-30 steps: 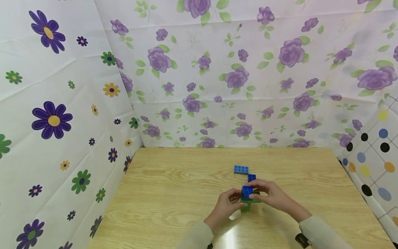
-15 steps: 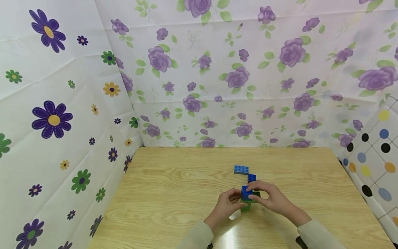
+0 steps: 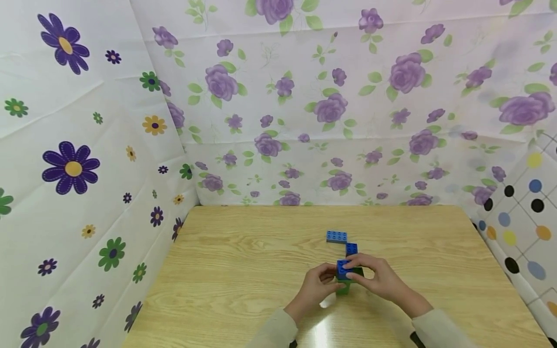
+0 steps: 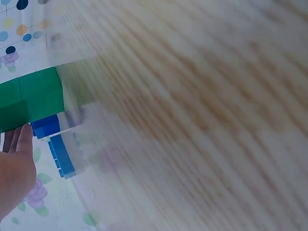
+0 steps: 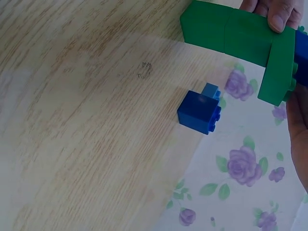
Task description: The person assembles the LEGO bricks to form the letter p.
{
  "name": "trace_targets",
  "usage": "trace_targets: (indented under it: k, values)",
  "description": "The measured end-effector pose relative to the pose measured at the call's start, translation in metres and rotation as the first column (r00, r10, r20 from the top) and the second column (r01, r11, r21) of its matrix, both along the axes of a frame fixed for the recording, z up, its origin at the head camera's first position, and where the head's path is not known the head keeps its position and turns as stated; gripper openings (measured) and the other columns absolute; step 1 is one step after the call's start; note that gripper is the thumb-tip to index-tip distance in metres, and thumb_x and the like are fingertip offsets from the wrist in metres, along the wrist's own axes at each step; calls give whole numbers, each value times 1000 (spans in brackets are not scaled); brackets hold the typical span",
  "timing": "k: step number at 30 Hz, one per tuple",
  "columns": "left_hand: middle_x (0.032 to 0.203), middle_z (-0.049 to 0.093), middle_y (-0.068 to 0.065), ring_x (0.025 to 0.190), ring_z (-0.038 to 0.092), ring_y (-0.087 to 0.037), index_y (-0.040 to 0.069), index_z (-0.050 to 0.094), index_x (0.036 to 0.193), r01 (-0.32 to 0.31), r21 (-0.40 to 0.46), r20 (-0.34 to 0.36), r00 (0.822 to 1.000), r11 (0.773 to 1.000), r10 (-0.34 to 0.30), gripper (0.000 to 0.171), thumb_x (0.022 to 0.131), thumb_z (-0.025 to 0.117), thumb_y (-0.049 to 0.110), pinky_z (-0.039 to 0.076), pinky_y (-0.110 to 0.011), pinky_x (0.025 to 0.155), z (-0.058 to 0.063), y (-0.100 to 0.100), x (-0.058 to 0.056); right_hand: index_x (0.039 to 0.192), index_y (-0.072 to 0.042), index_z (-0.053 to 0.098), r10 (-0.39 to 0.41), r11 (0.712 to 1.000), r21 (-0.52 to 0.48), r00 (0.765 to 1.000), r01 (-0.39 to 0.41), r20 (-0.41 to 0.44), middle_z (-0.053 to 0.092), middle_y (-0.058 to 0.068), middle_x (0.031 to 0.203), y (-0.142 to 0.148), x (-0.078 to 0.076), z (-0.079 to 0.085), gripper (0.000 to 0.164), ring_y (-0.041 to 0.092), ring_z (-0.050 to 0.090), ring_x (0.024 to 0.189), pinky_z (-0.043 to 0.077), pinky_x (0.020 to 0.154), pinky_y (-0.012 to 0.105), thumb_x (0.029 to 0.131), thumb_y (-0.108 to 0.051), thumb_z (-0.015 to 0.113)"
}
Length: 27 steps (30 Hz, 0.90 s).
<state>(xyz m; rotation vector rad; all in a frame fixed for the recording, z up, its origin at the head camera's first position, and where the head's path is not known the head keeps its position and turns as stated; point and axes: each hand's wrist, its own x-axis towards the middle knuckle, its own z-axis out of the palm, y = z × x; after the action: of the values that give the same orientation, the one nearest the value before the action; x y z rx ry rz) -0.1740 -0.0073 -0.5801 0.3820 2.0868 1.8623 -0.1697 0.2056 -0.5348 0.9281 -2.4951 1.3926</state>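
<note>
In the head view my left hand (image 3: 316, 286) holds a green brick tower (image 3: 344, 288) from the left, thumb in front. The right wrist view shows two green blocks joined end to end, capped by a crosswise green brick (image 5: 276, 72) with studs. On that crosswise brick sits a dark blue brick (image 3: 342, 271). My right hand (image 3: 380, 278) pinches the blue brick, index finger at its top and thumb at its near right side. From the left wrist view, the green blocks (image 4: 41, 96) partly hide the left hand's fingers.
Behind the tower, another dark blue brick (image 3: 351, 248) rests on the wooden table (image 3: 243, 270). A flat lighter blue eight-stud brick (image 3: 337, 236) lies just beyond it, to its left. Flowered cloth walls (image 3: 300, 125) border the table at the back and left.
My right index finger has shifted down onto the top of the blue brick, and the right forearm has drawn slightly left. The left hand and the tower stay nearly still.
</note>
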Motion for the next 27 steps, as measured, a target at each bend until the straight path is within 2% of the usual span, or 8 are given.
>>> trace_targets:
  k: [3, 10, 15, 22, 27]
  values:
    - [115, 63, 7, 112, 58, -11, 20, 63, 121, -4, 13, -12, 1000, 1000, 4, 38, 86, 75, 17, 47, -28, 100, -1, 1, 1, 108, -24, 70, -4, 1000, -14, 1000, 4, 13, 65, 3, 118, -1, 1, 0, 24, 13, 61, 109, 56, 87, 38, 87, -13, 72]
    - [124, 61, 5, 118, 56, -12, 22, 60, 126, 0, 109, -25, 1000, 994, 3, 40, 89, 72, 19, 44, -32, 105, -5, 3, 4, 110, -23, 70, -6, 1000, -10, 1000, 6, 5, 65, 5, 118, 0, 2, -1, 24, 17, 62, 109, 56, 88, 36, 88, -13, 71]
    - [127, 60, 3, 119, 56, -13, 19, 59, 128, 10, 143, -69, 998, 990, 0, 41, 89, 71, 21, 44, -32, 104, -1, 2, 5, 110, -25, 70, -15, 1000, -10, 999, 16, 48, 65, 7, 121, 0, 3, -2, 24, 13, 59, 113, 55, 89, 39, 89, -16, 70]
    - [124, 62, 4, 118, 57, -12, 19, 62, 126, -8, 122, -80, 997, 993, 18, 39, 89, 71, 21, 46, -29, 101, 3, 2, 5, 112, -24, 69, -10, 1000, -2, 999, 10, 41, 64, 8, 122, -1, 5, 2, 24, 12, 57, 115, 55, 89, 38, 90, -15, 69]
    - [124, 62, 3, 118, 57, -13, 16, 62, 126, -3, 111, -75, 997, 994, 11, 40, 88, 72, 21, 47, -27, 100, 5, 1, 4, 115, -20, 69, 21, 1000, -8, 999, -20, 48, 63, 6, 122, 3, 3, 4, 26, 10, 56, 115, 54, 87, 47, 90, -12, 68]
